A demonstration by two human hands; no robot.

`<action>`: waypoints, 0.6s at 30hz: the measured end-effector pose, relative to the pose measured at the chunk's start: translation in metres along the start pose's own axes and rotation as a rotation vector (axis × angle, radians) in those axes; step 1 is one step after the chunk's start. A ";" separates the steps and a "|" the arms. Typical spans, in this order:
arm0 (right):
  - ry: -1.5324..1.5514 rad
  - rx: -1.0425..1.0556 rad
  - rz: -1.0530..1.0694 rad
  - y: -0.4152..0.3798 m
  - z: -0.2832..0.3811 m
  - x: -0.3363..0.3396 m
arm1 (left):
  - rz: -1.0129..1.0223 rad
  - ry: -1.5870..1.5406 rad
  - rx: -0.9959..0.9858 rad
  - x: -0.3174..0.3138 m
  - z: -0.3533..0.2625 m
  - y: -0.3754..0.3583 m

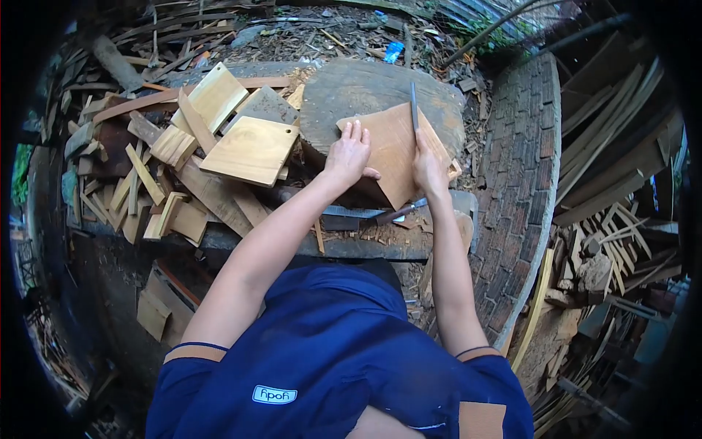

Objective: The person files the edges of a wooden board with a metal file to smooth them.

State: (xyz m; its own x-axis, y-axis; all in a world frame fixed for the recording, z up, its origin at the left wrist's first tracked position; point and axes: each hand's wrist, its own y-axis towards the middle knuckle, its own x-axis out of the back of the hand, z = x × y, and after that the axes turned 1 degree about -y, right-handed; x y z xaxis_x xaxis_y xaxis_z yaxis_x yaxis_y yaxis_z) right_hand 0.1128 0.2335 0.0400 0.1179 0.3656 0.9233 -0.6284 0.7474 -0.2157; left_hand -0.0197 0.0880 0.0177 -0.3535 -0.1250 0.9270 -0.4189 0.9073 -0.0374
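A brown wooden board (391, 157) lies tilted on a large round wood block (329, 95), one corner toward me. My left hand (349, 155) rests on the board's left part with its fingers stretched out. On the right side, my right hand (430, 168) is closed around the lower end of a long, narrow dark metal tool (414, 106), which points away from me along the board. Its exact kind does not show. Below the board, a saw blade (351, 212) and a dark-handled tool (398, 213) lie on the bench, partly covered.
Light wooden boards with holes, one of them a square board (252, 150), lie left of the block among many offcuts (164, 172). A low brick ledge (515, 168) runs along the right. Stacked planks (621, 132) stand beyond it. Wood chips litter the bench (292, 243).
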 end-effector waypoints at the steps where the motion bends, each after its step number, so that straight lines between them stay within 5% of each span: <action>1: 0.006 0.038 -0.056 0.014 -0.005 -0.005 | -0.009 0.000 0.001 0.002 -0.001 0.002; 18: 0.009 -0.051 -0.041 0.003 -0.005 0.012 | -0.007 0.034 -0.005 -0.001 0.000 0.001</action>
State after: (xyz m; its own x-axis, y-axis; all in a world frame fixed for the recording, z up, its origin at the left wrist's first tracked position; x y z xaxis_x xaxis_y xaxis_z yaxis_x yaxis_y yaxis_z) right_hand 0.1160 0.2424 0.0488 0.1499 0.3392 0.9287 -0.5830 0.7890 -0.1941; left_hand -0.0201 0.0891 0.0167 -0.3220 -0.1182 0.9393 -0.4173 0.9083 -0.0288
